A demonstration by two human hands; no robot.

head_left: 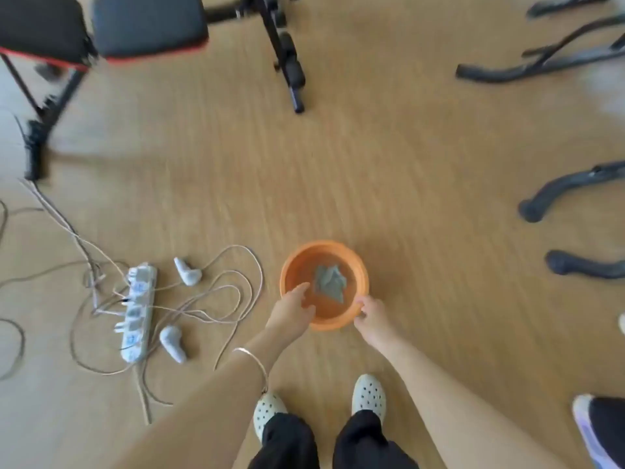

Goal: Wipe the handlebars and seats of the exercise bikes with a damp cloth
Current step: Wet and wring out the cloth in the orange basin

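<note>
An orange basin (351,257) sits low over the wooden floor in front of my feet, with water and a grey cloth (329,280) lying in it. My left hand (292,309) grips the basin's near left rim, fingers reaching inside. My right hand (373,314) grips the near right rim. Black bike bases (554,191) stand at the right. A padded black seat (148,23) with red trim is at the top left.
A white power strip (138,309) with tangled cables and two white plugs lies on the floor to the left. A black frame leg (287,52) reaches down from the top centre. Another person's shoe (598,431) shows at the bottom right.
</note>
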